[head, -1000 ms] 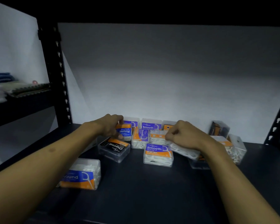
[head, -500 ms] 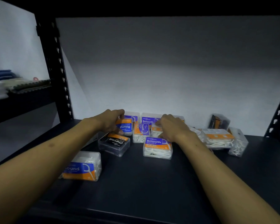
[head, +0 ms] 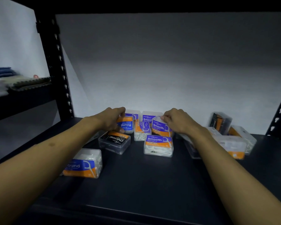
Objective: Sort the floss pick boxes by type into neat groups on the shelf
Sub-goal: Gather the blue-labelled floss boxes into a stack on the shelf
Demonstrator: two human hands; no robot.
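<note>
Dark shelf [head: 136, 184], mid-frame | my left hand [head: 110, 120] is gripping a Round box [head: 126, 125], my right hand [head: 178, 121] is pinching a Smooth box [head: 160, 126] | sorting underway; next, probably setting each beside its kind.

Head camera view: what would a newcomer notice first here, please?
First, two bare forearms reaching to the back of the dark shelf: the left hand grips a Round box, and the right hand grips a tilted Smooth box. Around them lie scattered clear boxes with purple and orange labels, among them a black Charcoal box in front of the left hand and another Round box nearest on the left.
</note>
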